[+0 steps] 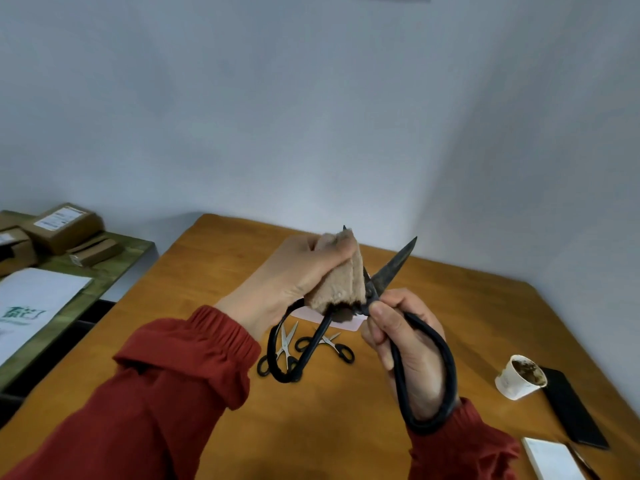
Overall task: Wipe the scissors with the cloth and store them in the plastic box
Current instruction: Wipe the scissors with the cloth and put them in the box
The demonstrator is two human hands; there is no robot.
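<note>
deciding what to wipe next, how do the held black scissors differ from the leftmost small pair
The black scissors are far larger, all dark, spread open, held up, one blade in the cloth. The leftmost small pair has silver blades and lies untouched on the table. Both have black handles.

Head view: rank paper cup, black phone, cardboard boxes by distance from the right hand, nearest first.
Measured from the right hand, which grips the big scissors:
1. Paper cup, on the table just to the hand's right.
2. Black phone, beyond the cup, by the table's right edge.
3. Cardboard boxes, far left on the green side bench.
</note>
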